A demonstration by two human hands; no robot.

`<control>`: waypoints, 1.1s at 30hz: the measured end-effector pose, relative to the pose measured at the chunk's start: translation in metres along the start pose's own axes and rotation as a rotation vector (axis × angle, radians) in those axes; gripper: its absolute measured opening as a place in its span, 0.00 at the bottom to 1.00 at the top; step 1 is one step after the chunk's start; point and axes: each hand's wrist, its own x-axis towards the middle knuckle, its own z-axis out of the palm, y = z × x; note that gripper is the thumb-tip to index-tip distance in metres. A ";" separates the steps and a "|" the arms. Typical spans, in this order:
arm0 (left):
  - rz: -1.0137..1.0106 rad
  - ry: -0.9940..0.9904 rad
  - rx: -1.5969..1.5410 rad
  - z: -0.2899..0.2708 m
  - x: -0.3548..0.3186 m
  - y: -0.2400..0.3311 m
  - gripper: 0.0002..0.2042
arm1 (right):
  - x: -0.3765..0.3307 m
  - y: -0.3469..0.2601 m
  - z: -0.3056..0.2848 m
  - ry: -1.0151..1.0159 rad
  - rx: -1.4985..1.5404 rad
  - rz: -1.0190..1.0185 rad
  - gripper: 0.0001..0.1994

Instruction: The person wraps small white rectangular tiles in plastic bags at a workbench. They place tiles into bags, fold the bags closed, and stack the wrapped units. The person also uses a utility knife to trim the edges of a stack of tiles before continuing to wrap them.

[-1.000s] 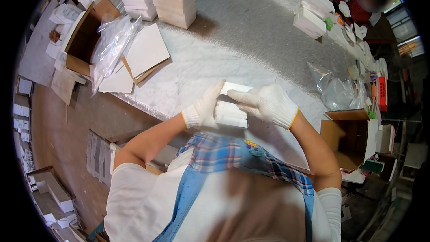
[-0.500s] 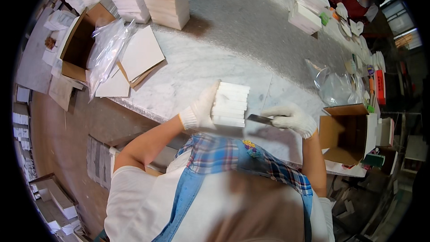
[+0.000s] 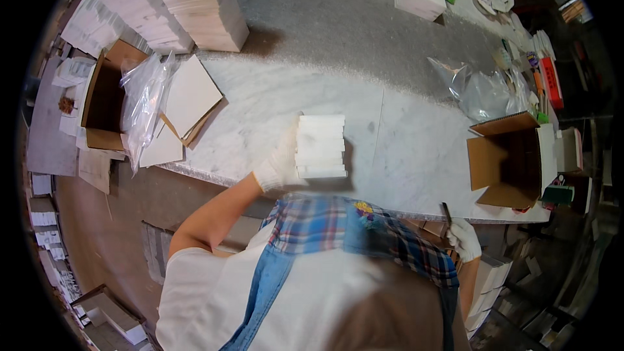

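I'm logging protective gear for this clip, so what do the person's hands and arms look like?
Both the left hand and the right hand wear white knit gloves. Short white T-shirt sleeves leave the forearms uncovered. No watch or wristband shows.

Left hand [image 3: 278, 166]: white glove. Right hand [image 3: 464, 239]: white glove, holding a thin dark tool [image 3: 446, 212]. Stack of small boxes [image 3: 320, 146]: plain white. Desk [image 3: 403, 149]: pale marble-like surface with grey speckle, darker grey toward the far side. Open carton [image 3: 504, 159]: brown cardboard. Second open carton [image 3: 104, 94]: brown cardboard. Plastic bags [image 3: 143, 101]: clear, glossy. Flat sheets [image 3: 192, 94]: off-white. Tall stacks [image 3: 195, 0]: white. Shirt [image 3: 338, 227]: blue, red and white plaid. Apron [image 3: 273, 286]: blue denim. Floor [image 3: 97, 234]: reddish brown.
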 end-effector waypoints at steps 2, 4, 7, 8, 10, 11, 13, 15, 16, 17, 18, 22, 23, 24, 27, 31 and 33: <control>0.003 -0.011 0.009 0.002 -0.002 0.002 0.36 | -0.011 0.024 -0.042 0.090 0.122 0.002 0.09; 0.015 -0.131 0.039 -0.004 -0.005 0.004 0.34 | -0.017 0.045 -0.079 0.155 0.204 -0.013 0.09; 0.057 -0.218 0.114 -0.021 -0.006 0.005 0.31 | -0.023 0.069 -0.115 0.357 0.370 -0.028 0.09; 0.097 -0.204 0.207 -0.027 -0.005 0.006 0.30 | -0.017 0.077 -0.131 0.497 0.484 -0.060 0.09; 0.221 -0.142 0.476 -0.047 -0.005 0.005 0.28 | -0.005 0.085 -0.139 0.635 0.564 -0.163 0.09; 0.290 -0.103 0.616 -0.060 -0.006 0.005 0.28 | -0.002 0.079 -0.134 0.632 0.532 -0.241 0.08; 0.369 -0.065 0.830 -0.080 -0.004 0.009 0.27 | 0.011 0.084 -0.149 0.772 0.545 -0.238 0.07; 0.427 -0.038 1.007 -0.097 -0.006 0.011 0.26 | 0.022 0.088 -0.150 0.843 0.500 -0.266 0.06; 0.464 -0.026 1.111 -0.101 -0.008 0.011 0.26 | 0.027 0.085 -0.151 0.832 0.489 -0.277 0.06; 0.505 -0.012 1.230 -0.104 -0.009 0.013 0.26 | 0.032 0.080 -0.153 0.821 0.477 -0.288 0.05; 0.576 0.010 1.479 -0.101 -0.011 0.013 0.25 | 0.036 0.075 -0.152 0.845 0.496 -0.329 0.07; 0.773 -0.077 2.166 -0.070 -0.015 0.017 0.22 | 0.049 0.046 -0.135 0.930 0.543 -0.477 0.34; 0.651 -0.093 1.883 -0.058 -0.013 0.013 0.21 | 0.053 0.047 -0.139 0.945 0.429 -0.453 0.34; 0.607 -0.107 1.766 -0.058 -0.010 0.011 0.21 | 0.055 0.047 -0.142 0.961 0.312 -0.430 0.34; 0.632 -0.129 1.760 -0.078 -0.005 0.013 0.26 | 0.059 0.052 -0.134 1.103 -0.024 -0.365 0.26; 0.653 -0.091 1.802 -0.100 -0.005 0.019 0.34 | 0.059 0.044 -0.052 1.212 -0.212 -0.420 0.19; 0.601 -0.043 1.740 -0.089 -0.004 0.017 0.34 | 0.069 0.058 -0.017 1.003 -0.017 -0.573 0.16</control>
